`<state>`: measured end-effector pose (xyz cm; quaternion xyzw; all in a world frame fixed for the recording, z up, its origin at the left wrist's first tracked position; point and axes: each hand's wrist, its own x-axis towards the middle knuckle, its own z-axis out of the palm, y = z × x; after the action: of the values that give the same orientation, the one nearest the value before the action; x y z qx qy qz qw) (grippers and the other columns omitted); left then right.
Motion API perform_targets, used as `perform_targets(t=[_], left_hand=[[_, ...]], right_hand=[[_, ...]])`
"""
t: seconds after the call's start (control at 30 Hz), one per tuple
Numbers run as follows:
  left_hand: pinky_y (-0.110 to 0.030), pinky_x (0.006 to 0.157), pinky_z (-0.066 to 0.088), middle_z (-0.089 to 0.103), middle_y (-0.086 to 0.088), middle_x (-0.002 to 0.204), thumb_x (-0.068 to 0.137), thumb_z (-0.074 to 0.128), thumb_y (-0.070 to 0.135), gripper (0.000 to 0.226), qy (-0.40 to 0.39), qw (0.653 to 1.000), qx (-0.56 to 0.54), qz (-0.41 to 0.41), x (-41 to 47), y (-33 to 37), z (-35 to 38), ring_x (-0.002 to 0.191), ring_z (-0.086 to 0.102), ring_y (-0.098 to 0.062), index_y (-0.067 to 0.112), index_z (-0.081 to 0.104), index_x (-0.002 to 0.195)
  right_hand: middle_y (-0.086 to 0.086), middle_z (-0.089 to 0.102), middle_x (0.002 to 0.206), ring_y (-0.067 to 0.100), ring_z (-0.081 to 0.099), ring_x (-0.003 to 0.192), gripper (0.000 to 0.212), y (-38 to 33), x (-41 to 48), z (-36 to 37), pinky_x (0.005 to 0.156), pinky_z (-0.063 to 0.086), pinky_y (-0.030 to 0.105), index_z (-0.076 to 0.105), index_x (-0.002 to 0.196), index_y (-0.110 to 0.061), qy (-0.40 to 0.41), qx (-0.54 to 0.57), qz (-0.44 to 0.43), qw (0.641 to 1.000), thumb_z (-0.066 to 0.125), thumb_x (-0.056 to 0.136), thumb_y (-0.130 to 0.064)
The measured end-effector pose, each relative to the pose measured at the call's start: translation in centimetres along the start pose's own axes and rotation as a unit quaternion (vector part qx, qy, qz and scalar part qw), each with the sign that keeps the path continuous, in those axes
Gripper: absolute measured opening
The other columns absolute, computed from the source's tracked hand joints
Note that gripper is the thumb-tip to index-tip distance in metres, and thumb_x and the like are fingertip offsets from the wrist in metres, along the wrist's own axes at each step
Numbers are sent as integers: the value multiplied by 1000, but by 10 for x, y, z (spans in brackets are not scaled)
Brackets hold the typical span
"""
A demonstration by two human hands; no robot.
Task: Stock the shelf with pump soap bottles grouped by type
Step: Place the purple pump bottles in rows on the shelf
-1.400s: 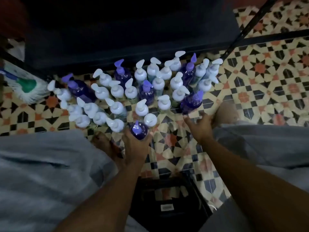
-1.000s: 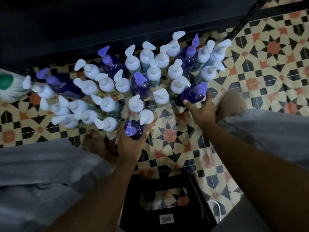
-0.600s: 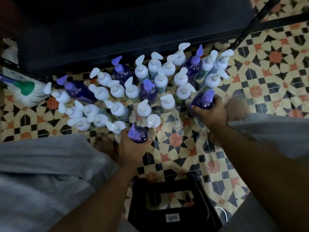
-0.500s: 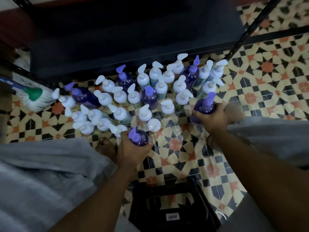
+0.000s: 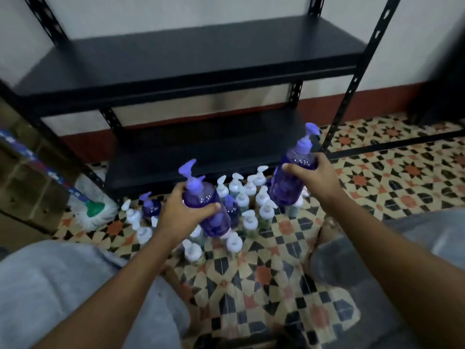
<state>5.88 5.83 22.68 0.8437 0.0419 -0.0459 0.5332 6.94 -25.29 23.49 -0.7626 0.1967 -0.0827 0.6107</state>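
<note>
Head view: the left hand (image 5: 176,219) grips one purple bottle (image 5: 200,199) and the right hand (image 5: 313,175) grips a second purple bottle (image 5: 286,188). Both are held above the floor bottles (image 5: 264,210). The black shelf (image 5: 201,152) stands just beyond, with a mop (image 5: 93,210) at the left.

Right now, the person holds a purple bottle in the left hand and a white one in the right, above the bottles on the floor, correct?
Not quite: in the head view the bottle in the right hand is purple too, not white. The left hand does hold a purple bottle, both above the floor bottles.
</note>
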Motion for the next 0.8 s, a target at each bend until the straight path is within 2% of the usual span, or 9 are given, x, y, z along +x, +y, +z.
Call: perform_targets(t=[0.07,0.13,0.2,0.27,0.37,0.47,0.53,0.63,0.8], left_hand=[[-23,82,54,72,9,108,70,93,28,59,8,998,-44,35,7,39,-16,96,71,-9,26,62,121],[-21,77,56,76,7,102,75,89,22,47,1,993,-103,63,15,71,-30,92,74,-11,26,66,116],[-31,80,59,78,4,97,73,89,20,40,-15,981,-178,78,23,95,-41,90,75,-17,26,70,108],[-39,78,59,76,2,92,70,88,20,41,-40,964,-252,70,32,111,-47,83,74,-18,25,69,106],[-36,72,59,74,0,89,72,82,28,41,-63,944,-320,41,44,117,-44,77,71,-17,21,66,108],[-36,77,59,72,-7,92,75,80,36,42,-75,921,-382,-14,52,111,-29,79,69,-20,13,70,109],[-35,77,61,74,-10,93,73,84,42,52,-65,916,-392,-52,56,108,-20,78,71,-20,8,71,110],[-39,80,61,76,-14,99,66,77,51,65,-61,924,-371,-64,65,111,-15,84,72,-25,6,72,114],[-45,89,59,74,-15,105,77,68,58,60,-84,928,-360,-48,87,123,-23,92,71,-26,12,71,115]], right_hand=[[2,71,110,17,71,97,64,-36,-4,2,79,57,30,61,117,-15,-30,53,-30,998,91,66,-38],[3,73,110,17,73,94,58,-69,-9,4,77,57,32,63,117,-16,-56,96,-49,993,89,69,-35],[5,74,107,19,74,90,46,-93,-11,9,75,58,34,64,115,-16,-81,136,-54,986,86,76,-30],[10,75,107,25,74,91,55,-109,-11,15,77,60,39,66,117,-15,-115,160,-49,979,87,71,-38],[10,76,104,24,74,89,67,-118,-9,27,75,57,35,68,121,-14,-158,166,-34,973,87,67,-48],[9,77,96,23,73,85,69,-112,-7,43,76,56,36,69,116,-9,-170,189,9,967,84,63,-51],[11,78,96,25,74,84,75,-106,-4,54,77,58,37,71,114,-4,-166,199,41,965,82,58,-53],[15,77,102,30,75,93,73,-103,4,66,81,61,39,71,113,-2,-164,206,71,962,81,62,-55],[16,74,113,29,73,100,74,-114,23,78,88,59,43,65,126,-6,-192,238,68,950,77,75,-59]])
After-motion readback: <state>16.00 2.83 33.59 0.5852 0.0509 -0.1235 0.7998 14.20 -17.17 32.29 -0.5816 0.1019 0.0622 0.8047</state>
